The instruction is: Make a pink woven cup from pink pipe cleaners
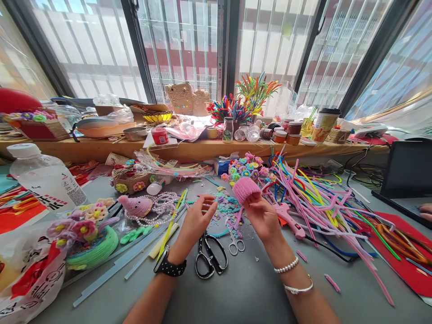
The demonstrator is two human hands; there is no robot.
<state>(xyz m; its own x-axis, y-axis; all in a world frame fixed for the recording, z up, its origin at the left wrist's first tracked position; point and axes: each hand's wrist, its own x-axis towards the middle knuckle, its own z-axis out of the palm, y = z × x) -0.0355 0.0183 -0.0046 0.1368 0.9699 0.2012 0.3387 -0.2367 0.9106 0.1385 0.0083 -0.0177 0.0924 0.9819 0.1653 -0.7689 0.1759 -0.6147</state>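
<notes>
My right hand (pixel 265 216) holds a small pink fuzzy cup-shaped piece (pixel 245 189) made of coiled pipe cleaner, raised over the table with its opening tipped toward me. My left hand (pixel 201 218) hovers to the left with its fingers apart and nothing visible in it. Between and below the hands lie black-handled scissors (pixel 211 258) and small silver scissors (pixel 236 243). Colourful pipe-cleaner scraps (pixel 229 209) are scattered behind them. A pink glue gun (pixel 290 220) rests just right of my right hand.
Pipe cleaners (pixel 313 198) spread over the right side, near a laptop (pixel 405 175) and another person's hand (pixel 425 210). On the left are clear glue sticks (pixel 114 265), a pink crafted figure (pixel 137 206), a green flower basket (pixel 94 247) and a bottle (pixel 47 180). Jars line the sill (pixel 195 148).
</notes>
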